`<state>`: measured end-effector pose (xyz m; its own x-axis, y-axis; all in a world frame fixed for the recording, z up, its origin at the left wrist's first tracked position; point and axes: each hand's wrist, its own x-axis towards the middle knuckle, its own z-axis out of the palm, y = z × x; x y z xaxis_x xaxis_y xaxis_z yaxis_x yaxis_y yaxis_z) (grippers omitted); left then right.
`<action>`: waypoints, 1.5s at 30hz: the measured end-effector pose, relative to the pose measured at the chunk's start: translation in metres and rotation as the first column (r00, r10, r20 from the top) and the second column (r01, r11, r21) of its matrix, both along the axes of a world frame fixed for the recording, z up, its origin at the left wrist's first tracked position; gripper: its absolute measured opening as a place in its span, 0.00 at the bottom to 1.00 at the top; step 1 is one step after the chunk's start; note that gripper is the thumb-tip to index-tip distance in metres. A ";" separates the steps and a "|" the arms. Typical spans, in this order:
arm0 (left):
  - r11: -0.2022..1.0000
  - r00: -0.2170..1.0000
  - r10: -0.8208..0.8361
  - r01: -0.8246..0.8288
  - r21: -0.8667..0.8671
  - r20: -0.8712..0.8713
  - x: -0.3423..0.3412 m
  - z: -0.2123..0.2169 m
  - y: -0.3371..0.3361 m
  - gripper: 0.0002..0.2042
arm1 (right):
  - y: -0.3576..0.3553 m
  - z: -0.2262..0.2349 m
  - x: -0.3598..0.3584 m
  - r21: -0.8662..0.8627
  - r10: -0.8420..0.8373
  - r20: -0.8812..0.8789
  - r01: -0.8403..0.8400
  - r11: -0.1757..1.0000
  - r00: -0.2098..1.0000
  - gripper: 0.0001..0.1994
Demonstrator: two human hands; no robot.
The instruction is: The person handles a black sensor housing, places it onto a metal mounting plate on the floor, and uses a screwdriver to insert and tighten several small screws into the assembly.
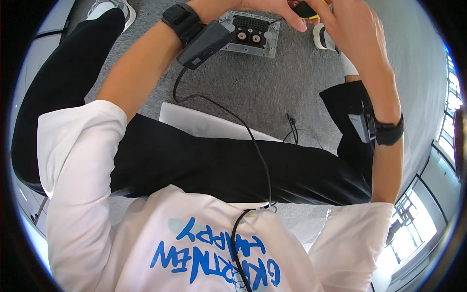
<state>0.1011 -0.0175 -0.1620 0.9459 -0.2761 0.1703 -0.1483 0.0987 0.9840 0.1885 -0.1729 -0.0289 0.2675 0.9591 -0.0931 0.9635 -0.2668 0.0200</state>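
At the upper edge both hands meet at a small black-and-yellow tool (305, 9). My right hand (351, 27) comes in from the right with its fingers closed round the tool. The thumb of my left hand (279, 7) presses at the tool's left end; its other fingers are partly cut off by the picture's edge. A thin dark shaft or wire shows between the tool and a grey metal box (273, 41) just below and left. The box lies face up on the floor, with a black connector face of many small holes and two round metal terminals.
Grey carpet (219, 87) surrounds the box. A white sheet or panel (194, 121) lies partly under my leg, with a black cable bundle (293, 129) beside it. A black cable (238, 117) runs from my left wrist device (206, 46) down across my lap.
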 end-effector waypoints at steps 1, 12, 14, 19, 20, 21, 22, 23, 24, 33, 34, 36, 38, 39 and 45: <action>1.000 1.000 -0.005 0.005 -0.004 -0.001 -0.001 0.000 -0.002 0.17 | 0.002 -0.001 0.000 -0.053 -0.079 0.050 0.082 0.995 0.996 0.06; 0.960 0.981 0.145 -0.108 0.257 -0.129 -0.004 0.004 0.007 0.16 | -0.005 0.019 -0.011 0.144 0.229 -0.074 -0.217 0.965 0.971 0.13; 0.992 0.994 0.072 -0.063 0.108 -0.079 -0.003 0.004 0.004 0.17 | 0.006 0.017 -0.005 -0.016 0.071 0.008 -0.070 0.997 0.997 0.13; 0.995 0.994 0.079 -0.074 0.071 -0.072 -0.002 -0.008 0.007 0.17 | -0.003 0.009 -0.009 0.169 0.103 0.040 -0.108 0.980 0.994 0.13; 0.999 0.991 0.050 -0.048 0.015 -0.124 -0.001 -0.012 0.010 0.17 | -0.006 0.005 0.003 0.250 0.284 -0.065 -0.260 0.933 0.957 0.13; 0.999 0.992 0.042 -0.041 0.012 -0.120 0.000 -0.011 0.009 0.17 | -0.008 0.001 0.011 0.293 0.364 -0.110 -0.319 0.901 0.925 0.13; 0.997 0.988 0.063 -0.057 0.043 -0.143 0.001 -0.009 0.010 0.17 | -0.009 -0.003 0.018 0.335 0.445 -0.150 -0.378 0.863 0.883 0.13; 0.993 0.981 0.094 -0.081 0.081 -0.172 -0.001 -0.008 0.013 0.17 | -0.006 -0.009 0.022 0.332 0.471 -0.148 -0.405 0.852 0.869 0.13; 0.993 0.980 0.095 -0.081 0.082 -0.174 -0.002 -0.007 0.015 0.17 | -0.005 -0.013 0.024 0.329 0.497 -0.146 -0.432 0.840 0.855 0.14; 0.997 0.989 0.056 -0.047 0.069 -0.136 -0.008 -0.015 0.021 0.23 | 0.011 -0.020 0.023 0.386 0.458 -0.111 -0.387 0.837 0.882 0.10; 0.985 0.979 0.084 -0.053 0.165 -0.186 -0.010 -0.017 0.026 0.24 | 0.012 -0.016 0.017 0.390 0.465 -0.109 -0.393 0.833 0.879 0.10; 0.963 0.965 0.122 -0.059 0.262 -0.232 -0.013 -0.024 0.036 0.26 | 0.009 -0.008 0.003 0.197 0.222 0.071 -0.232 0.953 0.972 0.12; 0.966 0.939 0.189 -0.125 0.225 -0.289 -0.019 -0.041 0.051 0.25 | 0.019 -0.005 -0.013 0.072 0.069 0.121 -0.078 0.994 0.990 0.14; 0.963 0.934 0.202 -0.134 0.234 -0.294 -0.026 -0.047 0.059 0.25 | 0.024 -0.006 -0.019 -0.046 -0.079 0.182 0.089 0.995 0.980 0.16; 0.882 0.879 0.305 -0.115 0.458 -0.368 -0.025 -0.083 0.076 0.26 | 0.001 -0.033 0.002 0.176 0.132 0.036 -0.137 0.975 0.991 0.16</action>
<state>0.0766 0.0586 -0.2449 0.9416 -0.0162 -0.3363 0.3147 -0.3126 0.8962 0.1907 -0.1715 -0.0622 0.1350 0.9870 0.0871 0.9907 -0.1362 0.0076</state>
